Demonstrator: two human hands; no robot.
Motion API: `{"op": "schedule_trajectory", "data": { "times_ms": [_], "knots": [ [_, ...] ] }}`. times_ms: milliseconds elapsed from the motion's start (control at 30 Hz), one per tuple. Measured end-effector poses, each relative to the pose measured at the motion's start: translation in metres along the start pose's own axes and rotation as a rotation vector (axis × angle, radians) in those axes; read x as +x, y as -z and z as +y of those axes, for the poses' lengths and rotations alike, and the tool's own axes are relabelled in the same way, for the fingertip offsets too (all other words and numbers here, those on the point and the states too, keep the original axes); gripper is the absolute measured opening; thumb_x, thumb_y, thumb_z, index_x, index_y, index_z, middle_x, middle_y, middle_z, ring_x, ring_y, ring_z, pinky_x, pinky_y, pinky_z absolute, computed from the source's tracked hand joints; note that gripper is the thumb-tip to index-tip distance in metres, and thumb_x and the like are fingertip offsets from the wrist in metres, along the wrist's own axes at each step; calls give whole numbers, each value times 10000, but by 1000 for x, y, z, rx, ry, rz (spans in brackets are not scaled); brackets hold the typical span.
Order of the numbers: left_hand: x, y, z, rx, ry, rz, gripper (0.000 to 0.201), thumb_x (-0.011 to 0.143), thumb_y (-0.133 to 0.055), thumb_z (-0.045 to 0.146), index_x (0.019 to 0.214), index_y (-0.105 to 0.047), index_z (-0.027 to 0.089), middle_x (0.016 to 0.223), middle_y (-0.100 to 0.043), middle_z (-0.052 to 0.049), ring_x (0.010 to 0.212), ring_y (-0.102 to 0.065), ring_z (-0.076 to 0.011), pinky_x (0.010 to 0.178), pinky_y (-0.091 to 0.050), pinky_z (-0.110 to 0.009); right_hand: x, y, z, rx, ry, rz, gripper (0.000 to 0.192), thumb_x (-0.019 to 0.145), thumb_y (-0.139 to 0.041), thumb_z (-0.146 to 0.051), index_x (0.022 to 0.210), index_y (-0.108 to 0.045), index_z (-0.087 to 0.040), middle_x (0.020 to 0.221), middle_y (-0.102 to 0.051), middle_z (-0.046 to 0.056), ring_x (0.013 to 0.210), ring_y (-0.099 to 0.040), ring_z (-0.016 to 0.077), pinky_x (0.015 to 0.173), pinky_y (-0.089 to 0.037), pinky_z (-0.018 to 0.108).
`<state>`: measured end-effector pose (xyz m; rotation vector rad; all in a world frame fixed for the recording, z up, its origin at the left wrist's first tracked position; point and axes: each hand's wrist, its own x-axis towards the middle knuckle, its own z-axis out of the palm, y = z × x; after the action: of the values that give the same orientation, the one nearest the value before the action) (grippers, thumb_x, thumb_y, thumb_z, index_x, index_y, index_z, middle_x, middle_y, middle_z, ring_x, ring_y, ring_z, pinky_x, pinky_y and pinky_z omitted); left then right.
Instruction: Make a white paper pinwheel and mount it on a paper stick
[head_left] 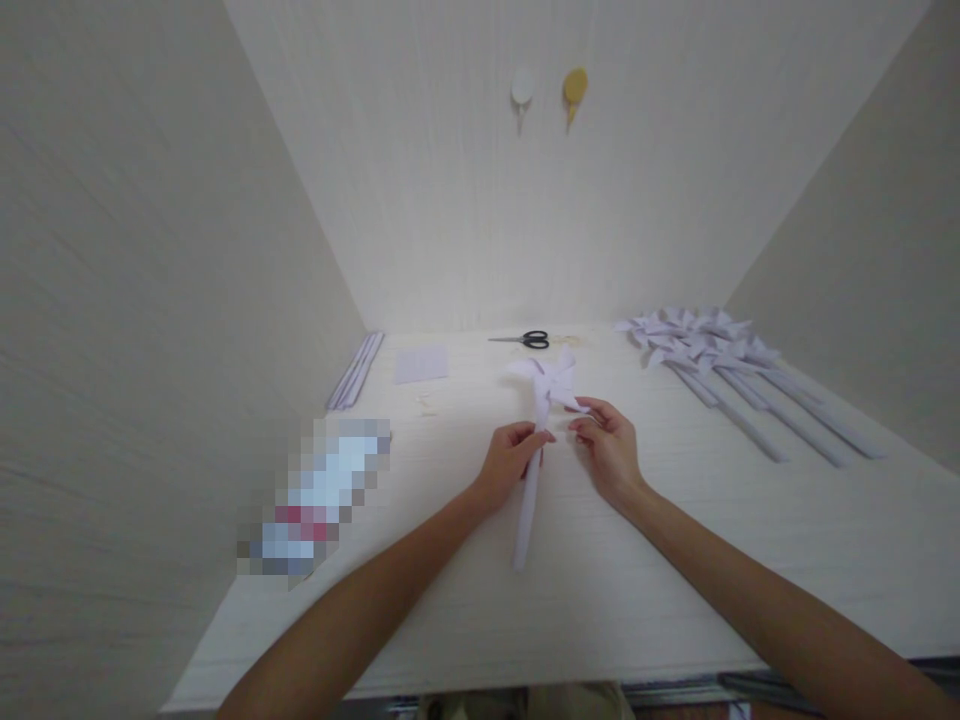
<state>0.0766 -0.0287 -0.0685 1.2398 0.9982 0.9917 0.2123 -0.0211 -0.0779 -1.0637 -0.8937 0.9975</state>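
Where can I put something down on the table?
Bare table lies between the right hand and the pinwheel sticks, and between the left hand and the pixelated thing. It's crowded at the back right, where pinwheel heads overlap.

White tbl (450,640): scissors (535,341), sq. paper (421,364), paper bndl (357,371) & pixelated item (330,490) L, pinwheels (701,345) R.

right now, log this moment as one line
left hand: holds pinwheel; right hand: at pinwheel's edge; scissors: beyond pinwheel; other pinwheels: at right
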Motion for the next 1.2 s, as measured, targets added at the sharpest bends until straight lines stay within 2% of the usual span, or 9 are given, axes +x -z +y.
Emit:
{"op": "schedule_trajectory", "data": {
  "times_ms": [67, 233, 400, 533, 633, 867, 1000, 1200],
  "knots": [
    [-1, -1, 1, -5, 6, 7, 239, 653, -547, 372, 641, -568, 134, 429, -374, 71, 356, -282, -32, 353, -184, -185, -2, -1, 0, -20, 10, -24, 302, 520, -451, -72, 774, -575, -176, 721, -608, -8, 541, -481, 84, 474, -323, 202],
    [-1, -2, 2, -7, 3, 21, 257, 651, -553, 391, 603, -531, 139, 439, -380, 73, 360, -291, -29, 349, -199, -175, -8, -3, -2, -68, 21, -128, 296, 525, -432, -48, 727, -608, -175, 562, -565, -26, 509, -459, 93, 479, -323, 212],
    [1, -2, 0, -26, -35, 22, 275, 660, -540, 411, 592, -505, 147, 439, -406, 69, 338, -322, -34, 332, -237, -177, -15, -7, -6, -107, 111, -310, 271, 547, -433, -60, 724, -593, -188, 739, -571, -5, 620, -518, 113, 507, -358, 224],
    [3, -2, -2, -74, -55, 62, 282, 672, -536, 417, 600, -488, 149, 429, -401, 71, 325, -339, -37, 324, -277, -174, -17, -9, -9, -65, 51, -292, 160, 595, -489, -99, 721, -504, -195, 812, -570, -8, 593, -526, 95, 482, -362, 211],
    [4, -1, -4, -110, -68, 95, 269, 685, -531, 412, 658, -503, 146, 453, -448, 60, 343, -387, -46, 341, -320, -175, -20, -9, -11, -104, 22, -347, 93, 651, -535, -176, 693, -455, -197, 741, -569, -16, 559, -511, 95, 476, -364, 213],
    [4, 1, -2, -131, -130, 211, 277, 683, -545, 402, 628, -471, 141, 504, -467, 50, 410, -436, -47, 370, -346, -160, -25, -11, -11, -415, 131, -430, 197, 627, -616, -243, 582, -431, -192, 574, -484, -39, 475, -416, 87, 424, -307, 216],
    [5, 1, -1, -118, -119, 216, 283, 684, -539, 410, 642, -487, 135, 527, -471, 42, 431, -440, -48, 374, -353, -158, -22, -10, -8, -431, 141, -392, 189, 624, -624, -277, 597, -455, -196, 489, -431, -60, 422, -356, 79, 396, -268, 211],
    [6, 0, -3, -94, -121, 213, 295, 674, -541, 422, 623, -478, 139, 508, -462, 41, 418, -435, -54, 361, -350, -165, -22, -9, -5, -387, 139, -424, 189, 634, -622, -291, 614, -460, -196, 481, -428, -58, 434, -348, 78, 399, -256, 205]
  ]
}}
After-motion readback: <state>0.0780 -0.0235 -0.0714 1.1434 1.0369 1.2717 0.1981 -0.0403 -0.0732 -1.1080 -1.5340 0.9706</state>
